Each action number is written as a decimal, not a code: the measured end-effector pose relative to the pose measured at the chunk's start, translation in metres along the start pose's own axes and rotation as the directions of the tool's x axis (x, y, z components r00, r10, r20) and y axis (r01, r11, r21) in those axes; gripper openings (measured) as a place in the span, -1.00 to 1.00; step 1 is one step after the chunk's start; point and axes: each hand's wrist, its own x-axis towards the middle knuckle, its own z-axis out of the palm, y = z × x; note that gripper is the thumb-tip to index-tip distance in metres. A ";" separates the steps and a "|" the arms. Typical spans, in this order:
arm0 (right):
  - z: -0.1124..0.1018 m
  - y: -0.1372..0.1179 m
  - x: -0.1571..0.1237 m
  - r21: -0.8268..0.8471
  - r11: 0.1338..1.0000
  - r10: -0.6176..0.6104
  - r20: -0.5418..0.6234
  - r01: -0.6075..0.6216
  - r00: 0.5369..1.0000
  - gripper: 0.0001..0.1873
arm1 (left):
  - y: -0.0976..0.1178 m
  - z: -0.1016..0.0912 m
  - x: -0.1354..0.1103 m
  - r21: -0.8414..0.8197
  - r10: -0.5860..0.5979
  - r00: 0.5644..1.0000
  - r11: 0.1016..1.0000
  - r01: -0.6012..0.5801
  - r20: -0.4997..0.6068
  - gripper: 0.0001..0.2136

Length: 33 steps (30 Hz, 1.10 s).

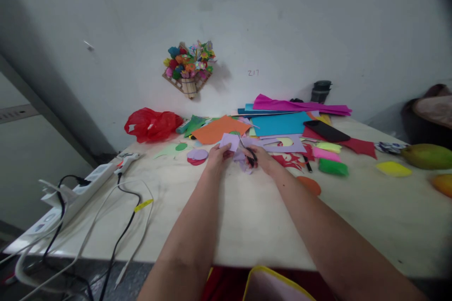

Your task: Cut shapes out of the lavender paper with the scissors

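My left hand (219, 154) is closed on a small piece of light purple paper (230, 141), held up above the table. Black-handled scissors (251, 156) are in my right hand (260, 157), their blades angled up and left beside the paper's right edge. Purple scraps lie under and between the two hands. To the left of my left hand are light purple and red paper circles (197, 155), partly stacked. A purple sheet with cut-out openings (282, 143) lies just beyond my right hand, and red cut scraps (291, 161) are to its right.
Orange (222, 130) and blue sheets (280, 124) lie at the back, with a phone (325, 130) to the right. A red plastic bag (152, 124) sits back left. A power strip (76, 193) with trailing cables runs along the left edge. Green clay pack (333, 167) and a mango (427, 156) are at right.
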 end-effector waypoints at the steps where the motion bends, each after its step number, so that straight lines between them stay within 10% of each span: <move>1: 0.000 0.000 0.000 0.002 1.000 -0.003 0.002 0.003 1.000 -0.71 | 0.000 0.000 0.000 0.000 -0.002 1.000 1.000 0.002 -0.003 -0.82; 33: -0.003 0.003 0.001 0.020 1.000 -0.005 0.012 0.005 1.000 -0.75 | -0.003 -0.004 0.006 -0.021 0.022 1.000 1.000 -0.022 -0.013 -0.79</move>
